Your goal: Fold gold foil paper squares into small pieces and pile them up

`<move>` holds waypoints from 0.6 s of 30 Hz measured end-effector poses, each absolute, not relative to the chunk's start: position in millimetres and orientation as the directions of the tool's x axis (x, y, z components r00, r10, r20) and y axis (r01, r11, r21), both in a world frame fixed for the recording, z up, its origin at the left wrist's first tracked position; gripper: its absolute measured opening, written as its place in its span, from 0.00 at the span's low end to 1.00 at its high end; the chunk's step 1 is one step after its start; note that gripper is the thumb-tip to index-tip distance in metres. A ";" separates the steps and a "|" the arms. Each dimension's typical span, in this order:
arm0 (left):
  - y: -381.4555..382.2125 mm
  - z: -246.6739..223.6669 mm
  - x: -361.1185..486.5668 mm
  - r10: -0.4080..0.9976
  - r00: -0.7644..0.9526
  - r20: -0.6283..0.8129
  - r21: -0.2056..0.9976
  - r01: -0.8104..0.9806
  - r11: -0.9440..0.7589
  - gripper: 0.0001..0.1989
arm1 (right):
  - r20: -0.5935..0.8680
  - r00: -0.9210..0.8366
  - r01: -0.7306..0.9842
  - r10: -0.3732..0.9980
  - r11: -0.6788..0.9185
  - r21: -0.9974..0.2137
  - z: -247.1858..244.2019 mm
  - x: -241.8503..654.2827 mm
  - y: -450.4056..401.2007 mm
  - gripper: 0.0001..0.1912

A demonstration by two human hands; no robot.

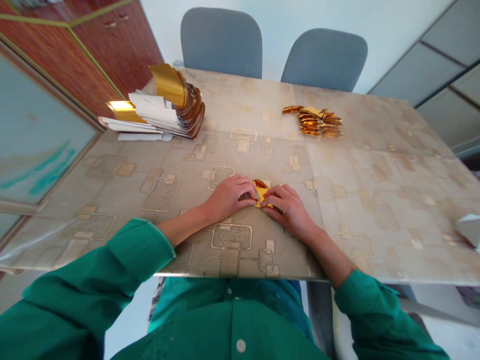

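A small piece of gold foil paper (pixel 261 189), partly folded, is held between my two hands just above the patterned tabletop. My left hand (pixel 233 196) pinches its left edge with thumb and fingers. On the other side, my right hand (pixel 287 207) has its fingers closed on the right edge. The fingertips of both hands nearly meet at the paper's lower part and hide some of it.
A pile of gold and white paper sheets (pixel 161 112) stands at the table's far left. Several folded gold foil pieces (pixel 318 121) lie stacked at the far right of centre. Two grey chairs (pixel 222 42) face the table (pixel 375 175). A white object (pixel 469 229) sits at the right edge.
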State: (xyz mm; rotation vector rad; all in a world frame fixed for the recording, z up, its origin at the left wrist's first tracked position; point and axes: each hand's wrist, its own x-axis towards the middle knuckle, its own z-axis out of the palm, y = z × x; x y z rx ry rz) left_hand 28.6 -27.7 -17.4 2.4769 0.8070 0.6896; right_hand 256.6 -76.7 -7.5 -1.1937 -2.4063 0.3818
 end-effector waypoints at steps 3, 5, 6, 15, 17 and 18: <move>-27.0 -17.0 30.4 0.648 0.696 0.310 0.555 0.421 -0.717 0.08 | 0.279 -0.530 0.665 0.801 0.597 -0.449 -8.4 257.5 -76.6 0.06; -26.3 -16.0 32.2 0.657 0.692 0.298 0.558 0.433 -0.708 0.08 | 0.288 -0.534 0.653 0.795 0.604 -0.456 -8.6 258.2 -76.6 0.06; -26.0 -15.3 33.2 0.663 0.690 0.290 0.557 0.442 -0.703 0.08 | 0.287 -0.538 0.651 0.793 0.606 -0.457 -8.5 258.6 -76.6 0.07; -24.8 -12.2 36.3 0.685 0.679 0.264 0.569 0.464 -0.679 0.07 | 0.257 -0.540 0.661 0.801 0.594 -0.459 -5.0 257.6 -77.5 0.06; -24.6 -12.0 36.3 0.694 0.673 0.257 0.578 0.469 -0.669 0.06 | 0.251 -0.551 0.670 0.796 0.601 -0.436 -5.2 257.4 -77.9 0.09; -24.6 -11.9 36.4 0.699 0.669 0.253 0.583 0.472 -0.662 0.06 | 0.252 -0.561 0.673 0.789 0.612 -0.416 -5.7 257.7 -78.0 0.10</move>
